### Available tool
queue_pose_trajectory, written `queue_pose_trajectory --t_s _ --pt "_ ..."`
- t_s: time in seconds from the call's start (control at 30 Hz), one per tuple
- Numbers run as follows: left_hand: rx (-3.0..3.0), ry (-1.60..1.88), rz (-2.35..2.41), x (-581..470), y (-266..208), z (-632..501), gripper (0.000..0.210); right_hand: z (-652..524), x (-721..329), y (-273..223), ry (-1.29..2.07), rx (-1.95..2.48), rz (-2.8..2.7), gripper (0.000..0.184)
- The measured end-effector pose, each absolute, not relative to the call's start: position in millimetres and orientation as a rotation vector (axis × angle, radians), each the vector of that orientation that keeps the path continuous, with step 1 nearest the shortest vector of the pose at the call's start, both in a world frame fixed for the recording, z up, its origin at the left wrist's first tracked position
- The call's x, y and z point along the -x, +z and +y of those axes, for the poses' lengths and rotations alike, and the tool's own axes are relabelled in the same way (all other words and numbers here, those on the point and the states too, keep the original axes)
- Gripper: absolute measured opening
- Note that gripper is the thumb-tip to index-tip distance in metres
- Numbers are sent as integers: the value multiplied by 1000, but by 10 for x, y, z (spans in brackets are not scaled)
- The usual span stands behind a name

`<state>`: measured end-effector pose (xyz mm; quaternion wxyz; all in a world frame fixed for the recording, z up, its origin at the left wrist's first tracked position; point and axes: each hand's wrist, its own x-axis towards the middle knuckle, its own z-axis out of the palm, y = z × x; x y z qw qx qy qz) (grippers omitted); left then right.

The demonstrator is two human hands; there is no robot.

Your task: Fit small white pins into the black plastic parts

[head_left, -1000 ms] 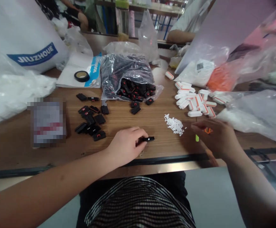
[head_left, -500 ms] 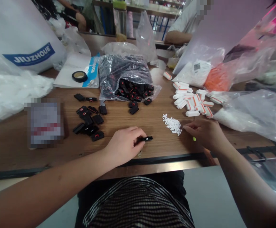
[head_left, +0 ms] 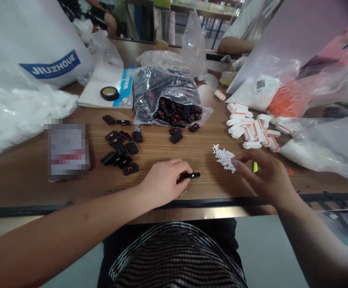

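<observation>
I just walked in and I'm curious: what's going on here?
A person's left hand holds a black piece, one end showing past the fingers. The right hand is at the edge of a pile of tiny white parts; whether it grips one is unclear. Loose black pieces lie to the left, and white-and-orange pieces lie beyond the right hand.

I see a narrow black plastic piece (head_left: 196, 175) pinched in the left hand (head_left: 165, 181), a white dot on its upward side. Tiny white pegs (head_left: 223, 158) lie loosely heaped right by the right hand (head_left: 265, 174); contact is unclear to me.
</observation>
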<state>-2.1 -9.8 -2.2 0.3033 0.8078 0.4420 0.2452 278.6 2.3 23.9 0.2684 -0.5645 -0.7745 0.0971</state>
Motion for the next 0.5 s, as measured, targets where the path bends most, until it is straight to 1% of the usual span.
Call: queue_pose_trajectory --t_s 0.07,0.17,0.33,0.5 --pt "-2136 650 1176 19 -24 -99 11 -53 -2527 286 468 1303 -2180 7" --pt "-2146 669 1160 16 -23 -98 10 -104 -2216 259 606 1163 -2264 8" --pt "-2169 679 1142 17 -19 -89 10 -85 -2089 146 582 1182 -2334 11" --pt "-2172 674 1137 20 -5 -85 10 -90 -2090 143 518 1183 -2348 11"
